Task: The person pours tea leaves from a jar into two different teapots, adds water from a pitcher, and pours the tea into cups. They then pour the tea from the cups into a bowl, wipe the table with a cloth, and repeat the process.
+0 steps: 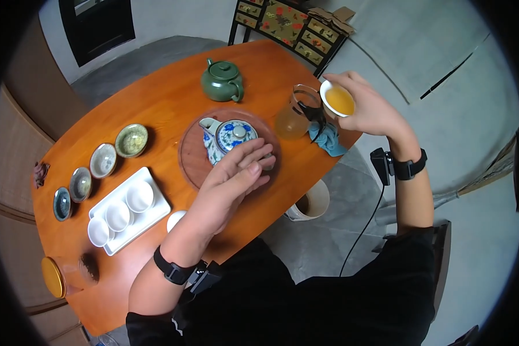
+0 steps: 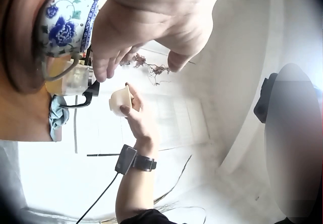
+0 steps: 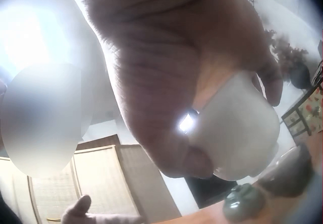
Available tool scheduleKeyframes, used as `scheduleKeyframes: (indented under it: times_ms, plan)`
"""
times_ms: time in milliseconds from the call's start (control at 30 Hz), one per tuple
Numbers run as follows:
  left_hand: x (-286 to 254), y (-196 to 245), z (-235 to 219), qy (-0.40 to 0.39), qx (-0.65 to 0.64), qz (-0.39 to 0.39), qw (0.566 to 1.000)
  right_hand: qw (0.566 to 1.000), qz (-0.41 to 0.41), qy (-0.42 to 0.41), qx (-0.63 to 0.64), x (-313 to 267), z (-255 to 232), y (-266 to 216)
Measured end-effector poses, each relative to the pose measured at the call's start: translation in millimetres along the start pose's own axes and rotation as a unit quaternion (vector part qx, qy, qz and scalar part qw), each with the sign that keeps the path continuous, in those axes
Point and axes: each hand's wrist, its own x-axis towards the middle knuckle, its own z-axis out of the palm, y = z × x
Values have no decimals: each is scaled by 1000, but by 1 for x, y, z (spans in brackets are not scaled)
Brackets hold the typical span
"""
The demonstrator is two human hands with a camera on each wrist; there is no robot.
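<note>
My right hand (image 1: 374,108) holds a white cup (image 1: 327,104) of amber tea (image 1: 340,101) up by its sides, above the table's right end. The cup tilts, its mouth toward the head camera. In the right wrist view, thumb and fingers span the cup (image 3: 242,128). Close beside it on the table stands a glass pitcher (image 1: 289,120) with a black handle and yellowish liquid inside. My left hand (image 1: 227,181) hovers with fingers extended, overlapping the blue-and-white teapot (image 1: 218,147) in the head view. That teapot sits on a round wooden tray (image 1: 191,151).
A green teapot (image 1: 222,86) stands farther back. Left are several glazed bowls (image 1: 103,161) and a white tray (image 1: 147,222) with three white cups (image 1: 119,215). A blue cloth (image 1: 328,140) lies at the right edge; a bucket (image 1: 318,202) stands on the floor below.
</note>
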Motion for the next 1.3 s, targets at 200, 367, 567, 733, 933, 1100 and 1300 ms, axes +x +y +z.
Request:
scheduleKeyframes:
  times_ms: [200,367,567,733,933,1100,1300]
  plan:
    - [6,-8,-9,7,-7,-23,1000,997,41,-48,-36,22,3,29]
    - [7,-10,-12,4,-21,-22,1000,994,55,-74,-65,36,5,40]
    - [7,-12,-15,11,-24,-22,999,988,55,-91,-112,42,6,38]
    - [7,-11,-14,5,-24,-23,999,986,56,-91,-131,42,4,33]
    - [7,-11,-13,4,-31,-28,999,982,55,-86,-161,43,4,26]
    - [5,-11,-13,1,-30,-34,999,977,42,-73,-195,44,8,17]
    - [3,-11,-12,0,-35,-36,999,958,-7,-42,-283,48,15,15]
